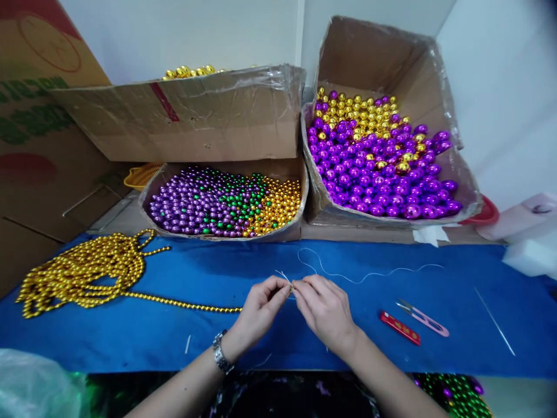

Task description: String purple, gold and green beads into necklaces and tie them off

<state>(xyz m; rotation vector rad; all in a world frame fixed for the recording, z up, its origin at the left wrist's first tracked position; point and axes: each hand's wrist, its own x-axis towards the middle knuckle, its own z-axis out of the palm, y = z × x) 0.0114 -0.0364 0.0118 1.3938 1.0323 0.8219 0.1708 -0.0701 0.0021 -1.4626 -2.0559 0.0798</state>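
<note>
My left hand (pixel 261 307), with a metal watch on its wrist, is closed in a pinch above the blue cloth. My right hand (pixel 324 307) pinches at the same spot, fingertips meeting the left ones. Between them is a tiny gold bit, mostly hidden, and short white thread ends (pixel 282 275) stick up from it. A strand of gold beads (pixel 183 303) runs from the piled gold bead string (pixel 100 270) at left up to my left hand. A long, thin white thread (pixel 348 277) curls across the cloth beyond my right hand.
Pink-handled thread snips (pixel 426 320) and a red case (pixel 400 328) lie at right, beside a long needle-like rod (pixel 495 322). Behind stand a carton of small purple, green and gold beads (pixel 150 200) and a carton of larger purple and gold balls (pixel 315 200).
</note>
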